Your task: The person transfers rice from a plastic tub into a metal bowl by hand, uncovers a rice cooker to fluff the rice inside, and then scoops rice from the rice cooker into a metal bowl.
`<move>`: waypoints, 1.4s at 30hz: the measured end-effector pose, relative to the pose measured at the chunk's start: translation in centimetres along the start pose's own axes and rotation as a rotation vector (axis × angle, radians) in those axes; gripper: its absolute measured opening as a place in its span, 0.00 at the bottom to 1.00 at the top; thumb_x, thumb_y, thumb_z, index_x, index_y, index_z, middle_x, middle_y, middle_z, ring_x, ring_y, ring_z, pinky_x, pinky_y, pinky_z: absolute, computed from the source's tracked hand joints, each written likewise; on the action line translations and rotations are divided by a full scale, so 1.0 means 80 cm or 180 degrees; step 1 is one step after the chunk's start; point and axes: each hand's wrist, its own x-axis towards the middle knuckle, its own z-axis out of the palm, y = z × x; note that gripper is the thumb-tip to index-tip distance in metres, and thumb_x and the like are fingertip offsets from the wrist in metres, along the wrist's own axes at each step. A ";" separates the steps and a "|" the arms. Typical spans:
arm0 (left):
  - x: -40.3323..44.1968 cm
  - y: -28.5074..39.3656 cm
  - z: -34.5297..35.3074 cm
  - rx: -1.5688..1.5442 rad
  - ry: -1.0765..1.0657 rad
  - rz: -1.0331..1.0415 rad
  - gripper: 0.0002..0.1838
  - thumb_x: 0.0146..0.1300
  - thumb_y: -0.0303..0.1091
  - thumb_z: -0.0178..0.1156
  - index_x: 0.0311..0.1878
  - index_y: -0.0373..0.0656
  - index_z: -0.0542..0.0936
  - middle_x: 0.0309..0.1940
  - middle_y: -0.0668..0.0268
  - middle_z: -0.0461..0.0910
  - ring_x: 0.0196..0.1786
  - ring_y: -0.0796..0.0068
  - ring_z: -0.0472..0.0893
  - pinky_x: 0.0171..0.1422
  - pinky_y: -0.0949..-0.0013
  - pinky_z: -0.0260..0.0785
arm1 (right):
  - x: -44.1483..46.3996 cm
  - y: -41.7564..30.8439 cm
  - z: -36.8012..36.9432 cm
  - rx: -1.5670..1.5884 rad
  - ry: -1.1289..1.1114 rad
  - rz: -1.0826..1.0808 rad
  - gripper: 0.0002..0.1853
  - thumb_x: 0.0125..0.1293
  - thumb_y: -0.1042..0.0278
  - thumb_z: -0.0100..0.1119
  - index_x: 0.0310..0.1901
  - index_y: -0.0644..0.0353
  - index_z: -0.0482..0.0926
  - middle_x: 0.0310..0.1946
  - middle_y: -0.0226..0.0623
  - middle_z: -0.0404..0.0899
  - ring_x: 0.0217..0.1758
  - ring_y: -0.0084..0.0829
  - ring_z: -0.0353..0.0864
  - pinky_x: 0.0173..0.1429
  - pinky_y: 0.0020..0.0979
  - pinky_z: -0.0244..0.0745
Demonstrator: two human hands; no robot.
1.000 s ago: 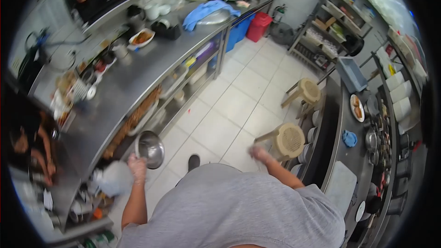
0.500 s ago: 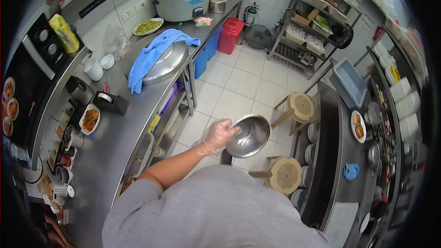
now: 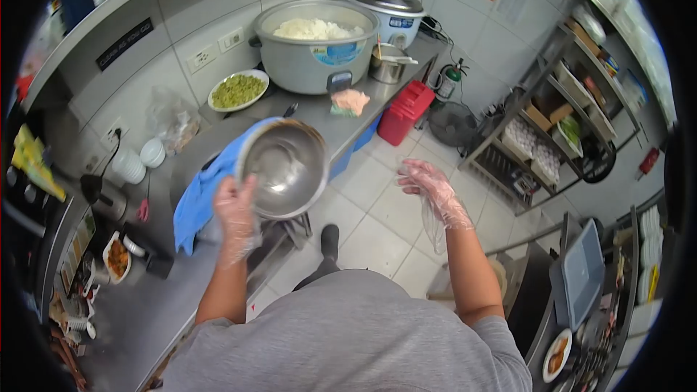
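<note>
Left hand [image 3: 236, 214]: we pinch the rim of a metal bowl with it; the fingers behind seem curled under, though the bowl hides them.
Metal bowl [image 3: 287, 167]: tilted, its hollow facing us, in front of the blue cloth [image 3: 194, 207] on the counter [image 3: 145, 305].
Right hand [image 3: 432, 189]: we hold it loosely spread above the tiled floor [image 3: 370, 199].
Rice cooker [image 3: 290, 62]: beyond our bowl, white rice [image 3: 312, 28] inside.

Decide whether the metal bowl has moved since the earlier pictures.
Yes: the metal bowl in the left hand has moved toward the large rice cooker, appearing nearer it now.
</note>
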 end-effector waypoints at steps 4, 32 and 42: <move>0.159 -0.010 0.082 -0.0678 0.0597 0.0297 0.19 0.57 0.29 0.65 0.20 0.45 0.64 0.19 0.79 0.59 0.26 0.83 0.57 0.28 0.73 0.50 | 0.150 -0.066 0.003 -0.0140 -0.0557 -0.0236 0.29 0.63 0.55 0.60 0.60 0.66 0.69 0.52 0.42 0.76 0.53 0.30 0.75 0.57 0.33 0.70; 0.593 -0.150 0.420 0.1536 0.1869 0.1060 0.15 0.52 0.20 0.57 0.44 0.36 0.81 0.44 0.64 0.80 0.42 0.78 0.77 0.50 0.76 0.67 | 0.843 -0.113 0.058 -0.3346 -0.4868 -0.1390 0.47 0.55 0.34 0.59 0.67 0.64 0.60 0.66 0.54 0.60 0.71 0.48 0.57 0.73 0.42 0.53; 0.577 -0.118 0.437 0.3050 0.1778 0.1388 0.12 0.61 0.34 0.56 0.43 0.40 0.82 0.46 0.52 0.80 0.50 0.58 0.79 0.57 0.63 0.69 | 0.854 -0.124 0.036 -0.2546 -0.5166 0.1403 0.40 0.51 0.46 0.65 0.63 0.60 0.67 0.68 0.46 0.58 0.73 0.42 0.53 0.74 0.46 0.48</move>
